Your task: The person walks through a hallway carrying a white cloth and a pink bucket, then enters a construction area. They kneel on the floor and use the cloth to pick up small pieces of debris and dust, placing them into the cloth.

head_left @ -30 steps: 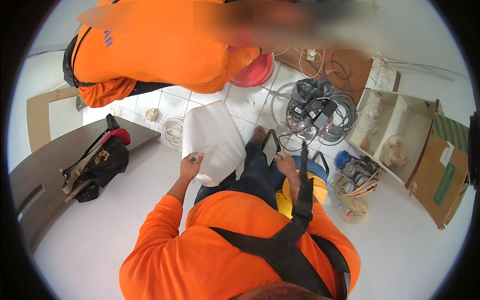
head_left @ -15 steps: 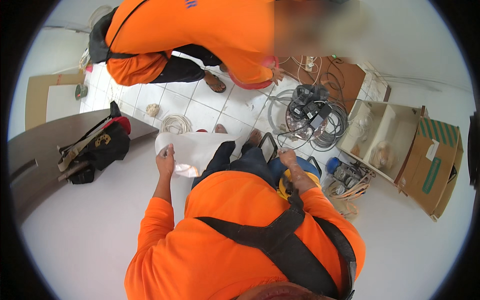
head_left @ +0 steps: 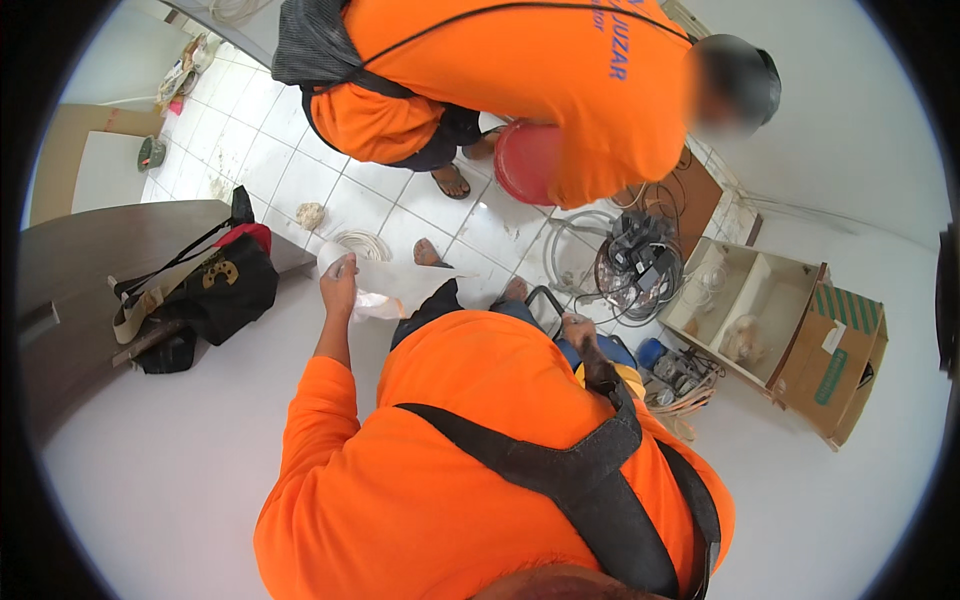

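My left hand (head_left: 340, 285) is closed on a white sheet (head_left: 400, 275) that spreads out in front of my body. A crumpled whitish plastic piece (head_left: 375, 306) hangs beside the same hand. My right hand (head_left: 578, 330) is curled next to a blue and yellow tool bag (head_left: 622, 352) with a black-framed opening at my right side. What those fingers hold, if anything, is hidden. A co-worker in an orange shirt (head_left: 480, 60) bends over a red bucket (head_left: 527, 162) ahead of me, the arm reaching down past it.
Coiled cables with black devices (head_left: 640, 260) lie on the tiled floor ahead right. Beside them are a shelved white cabinet (head_left: 735, 300) and a cardboard box (head_left: 830, 355). To my left, a black bag (head_left: 235, 290) hangs at a dark panel (head_left: 130, 230). A cable coil (head_left: 363, 244) lies ahead.
The co-worker and red bucket appear further right, and the co-worker's arm has swung down. My left hand has lifted slightly with the sheet. My right hand stays by the tool bag.
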`<state>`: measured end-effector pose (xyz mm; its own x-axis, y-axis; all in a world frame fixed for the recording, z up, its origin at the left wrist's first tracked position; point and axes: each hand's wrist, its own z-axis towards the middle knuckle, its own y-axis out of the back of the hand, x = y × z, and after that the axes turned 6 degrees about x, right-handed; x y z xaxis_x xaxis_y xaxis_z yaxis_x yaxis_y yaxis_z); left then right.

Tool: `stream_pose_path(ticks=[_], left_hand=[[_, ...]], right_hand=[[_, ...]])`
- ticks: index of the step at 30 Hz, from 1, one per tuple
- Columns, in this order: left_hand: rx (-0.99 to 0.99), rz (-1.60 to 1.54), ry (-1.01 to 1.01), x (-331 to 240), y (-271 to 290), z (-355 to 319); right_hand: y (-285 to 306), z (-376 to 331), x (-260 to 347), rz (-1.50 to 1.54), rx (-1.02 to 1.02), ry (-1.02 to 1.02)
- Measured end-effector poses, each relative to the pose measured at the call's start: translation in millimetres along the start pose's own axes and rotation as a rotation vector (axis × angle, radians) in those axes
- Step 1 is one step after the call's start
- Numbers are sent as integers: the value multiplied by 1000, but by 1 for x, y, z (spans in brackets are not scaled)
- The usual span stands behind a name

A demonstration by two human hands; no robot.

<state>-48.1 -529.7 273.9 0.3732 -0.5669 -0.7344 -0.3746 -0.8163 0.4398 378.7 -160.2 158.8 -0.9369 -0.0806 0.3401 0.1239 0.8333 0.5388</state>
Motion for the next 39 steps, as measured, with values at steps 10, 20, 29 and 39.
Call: stream_pose_path(ticks=[10,20,29,39], left_hand=[[56,-259,157,19,25,43],[-15,-270,-53,-2,18,33],[-118,130,-130,-49,18,-14],[-278,101,-260,-87,42,73]], right_hand=[[11,-16,91,-45,18,412],[56,-10,88,-178,136,87],[42,17,45,-102,192,54],[22,46,62,-69,-27,154]])
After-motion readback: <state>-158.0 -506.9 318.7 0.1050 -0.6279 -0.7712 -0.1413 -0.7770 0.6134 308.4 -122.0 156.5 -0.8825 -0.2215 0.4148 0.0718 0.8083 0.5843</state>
